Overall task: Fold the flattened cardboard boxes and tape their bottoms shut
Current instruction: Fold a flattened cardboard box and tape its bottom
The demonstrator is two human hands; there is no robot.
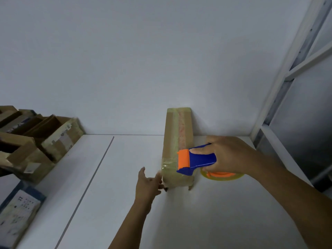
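Note:
A long narrow cardboard box (pixel 175 141) lies on the white table (pixel 197 212), its far end against the wall. A clear tape strip runs along its top. My right hand (pixel 228 155) grips a blue and orange tape dispenser (pixel 195 159) with a yellowish tape roll (pixel 222 177) under it. The dispenser's orange head sits over the near end of the box. My left hand (pixel 148 182) is beside the box's near left corner, fingers spread, fingertips touching the box end.
Several folded open cardboard boxes (pixel 36 141) are stacked at the left edge of the table. A flattened printed box (pixel 18 211) lies at the lower left. A white metal frame (pixel 287 87) stands at the right. A seam (pixel 89 186) runs across the table.

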